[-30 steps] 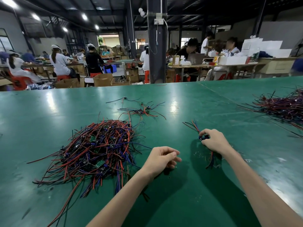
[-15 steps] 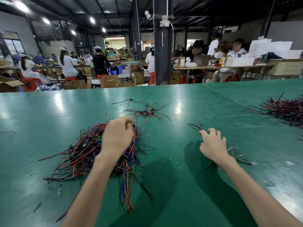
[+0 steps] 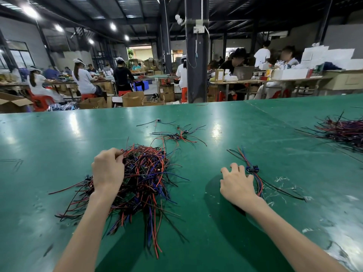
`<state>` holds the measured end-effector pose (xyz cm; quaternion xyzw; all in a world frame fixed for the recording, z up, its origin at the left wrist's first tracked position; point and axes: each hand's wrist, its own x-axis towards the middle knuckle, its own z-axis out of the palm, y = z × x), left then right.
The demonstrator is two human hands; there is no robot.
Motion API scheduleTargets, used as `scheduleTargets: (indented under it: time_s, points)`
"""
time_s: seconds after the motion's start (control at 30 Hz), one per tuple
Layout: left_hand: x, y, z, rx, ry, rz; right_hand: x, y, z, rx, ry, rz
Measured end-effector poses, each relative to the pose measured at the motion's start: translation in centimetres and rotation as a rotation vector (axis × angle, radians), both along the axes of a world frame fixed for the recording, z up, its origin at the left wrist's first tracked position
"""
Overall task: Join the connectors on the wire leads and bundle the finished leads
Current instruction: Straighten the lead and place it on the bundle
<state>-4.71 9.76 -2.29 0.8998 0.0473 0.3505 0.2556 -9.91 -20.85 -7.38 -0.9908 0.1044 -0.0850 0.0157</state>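
Note:
A big tangled pile of red, blue and black wire leads [image 3: 145, 177] with small connectors lies on the green table [image 3: 59, 138] at centre left. My left hand [image 3: 108, 169] sits on the pile's left side, fingers curled into the wires at its top. To the right, a small bunch of joined leads [image 3: 253, 171] with dark blue connectors lies flat. My right hand [image 3: 236, 181] hovers just left of that bunch, fingers spread and relaxed, holding nothing.
A few loose leads [image 3: 176, 135] lie scattered farther back at centre. Another heap of leads [image 3: 341, 132] sits at the right edge. Bits of white scrap [image 3: 282, 181] litter the table at right. Beyond the far edge, people work at other benches.
My left hand reached from the table in front of me to the big pile and dug its fingers in. My right hand let go of the small bunch and drew back with fingers spread.

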Motion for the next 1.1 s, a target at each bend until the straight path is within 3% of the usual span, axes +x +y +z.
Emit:
scheduleTargets:
  time_s: [0.13, 0.2, 0.3, 0.4, 0.5, 0.6, 0.83, 1.1]
  points:
    - [-2.2, -2.4, 2.7, -0.096, -0.343, -0.171, -0.1, 0.1, 0.3, 0.010, -0.113, 0.039]
    - [-3.4, -4.2, 4.2, -0.339, -0.370, -0.273, -0.2, 0.2, 0.4, 0.123, -0.203, 0.105]
    - [-4.7, -7.2, 5.6, -0.882, -0.129, -0.576, -0.3, 0.8, 0.9, 0.441, -0.291, 0.230]
    - [-5.5, -10.0, 5.3, -1.238, 0.139, -0.759, -0.8, 1.8, 1.7, 0.796, -0.305, 0.322]
    - [-5.9, -12.0, 3.7, -1.408, 0.302, -0.867, -1.4, 2.8, 2.5, 1.139, -0.257, 0.387]
    - [-5.9, -12.6, 2.2, -1.406, 0.363, -0.867, -1.8, 2.8, 3.3, 1.419, -0.101, 0.464]
    - [-5.3, -12.0, 0.8, -1.280, 0.413, -0.785, -2.5, 2.7, 3.6, 1.319, 0.116, 0.647]
    - [-4.8, -11.3, 0.5, -1.419, 0.558, -0.788, -2.8, 2.0, 4.1, 1.086, 0.089, 0.580]
